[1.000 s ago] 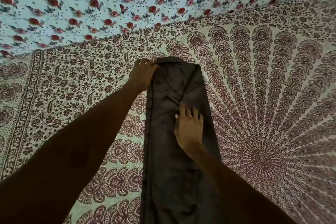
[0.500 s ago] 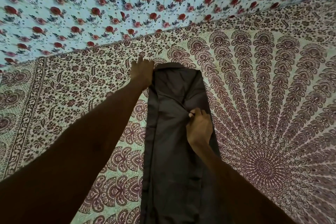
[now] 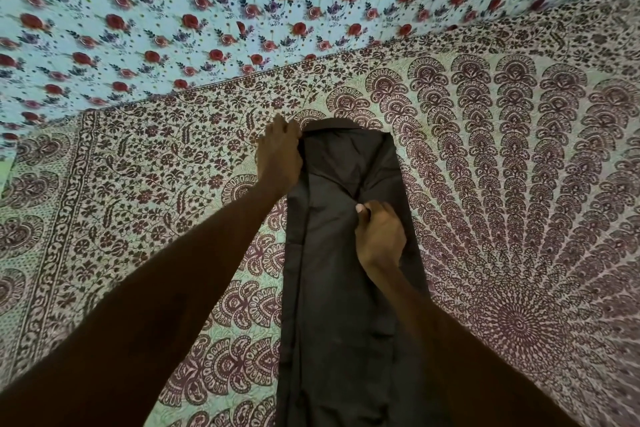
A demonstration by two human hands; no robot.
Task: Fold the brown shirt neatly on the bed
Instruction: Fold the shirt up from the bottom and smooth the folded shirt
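Observation:
The brown shirt [image 3: 332, 288] lies on the bed as a long narrow strip, folded lengthwise, running from the bottom edge up to the collar end near the middle. My left hand [image 3: 278, 158] grips the strip's far left corner by the collar. My right hand [image 3: 379, 236] is closed, pinching a fold of cloth at the strip's middle right, with creases radiating from the pinch. Both forearms reach in from below and cover part of the shirt's lower right side.
The bed is covered by a maroon-and-cream patterned bedspread [image 3: 519, 201] with a fan mandala at right. Behind it hangs or lies a light blue cloth with red roses [image 3: 277, 3]. A green edge [image 3: 7, 173] shows at far left.
My right hand went from lying flat on the shirt to a closed pinch on the cloth, shifted slightly right. My left hand stays at the collar corner.

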